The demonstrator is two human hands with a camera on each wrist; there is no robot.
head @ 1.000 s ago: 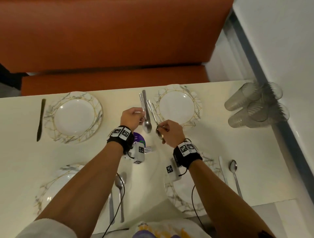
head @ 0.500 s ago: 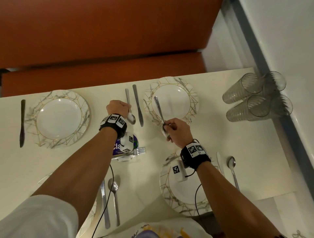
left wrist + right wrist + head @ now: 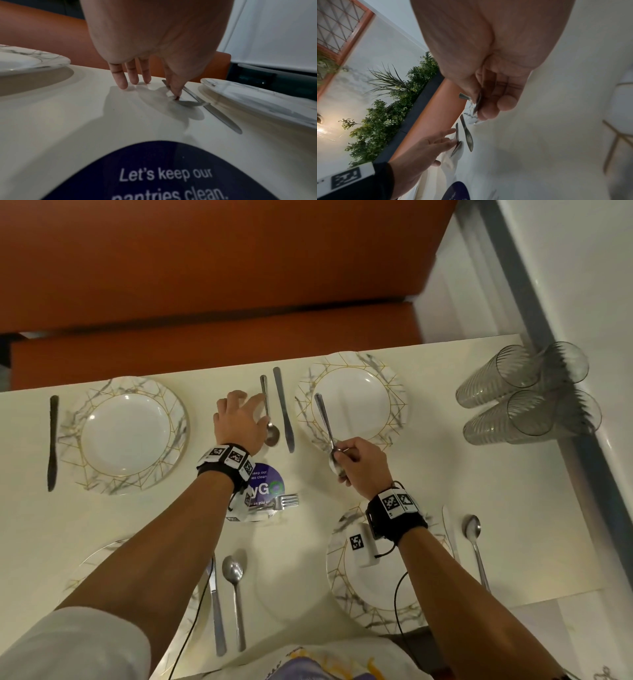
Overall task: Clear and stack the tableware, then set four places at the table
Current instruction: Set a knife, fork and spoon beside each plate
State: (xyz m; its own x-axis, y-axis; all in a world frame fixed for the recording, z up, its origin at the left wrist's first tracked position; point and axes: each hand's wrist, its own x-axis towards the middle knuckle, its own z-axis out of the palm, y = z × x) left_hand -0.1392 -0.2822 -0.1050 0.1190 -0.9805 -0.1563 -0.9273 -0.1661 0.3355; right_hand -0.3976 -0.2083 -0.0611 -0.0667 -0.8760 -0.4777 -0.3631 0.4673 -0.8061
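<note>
Orange banquette behind, cream bench [image 3: 445, 481] mid-setting: left hand [image 3: 239, 419], its grip loose, steadies a steel spoon [image 3: 269, 419] near the far edge; right hand [image 3: 359, 463] pinches another silver spoon [image 3: 327, 428], likely bound for the far-left marbled plate [image 3: 125, 434].

Left hand [image 3: 239, 419] spread, right hand [image 3: 361, 463] pinching.

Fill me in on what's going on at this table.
A person is laying places at a cream table with four marbled plates. The left hand has its fingers extended, touching a spoon lying beside a knife between the two far plates. The right hand grips another spoon by its bowl end, handle over the far right plate. Four glasses stand at the wall; forks wait mid-table.
</note>
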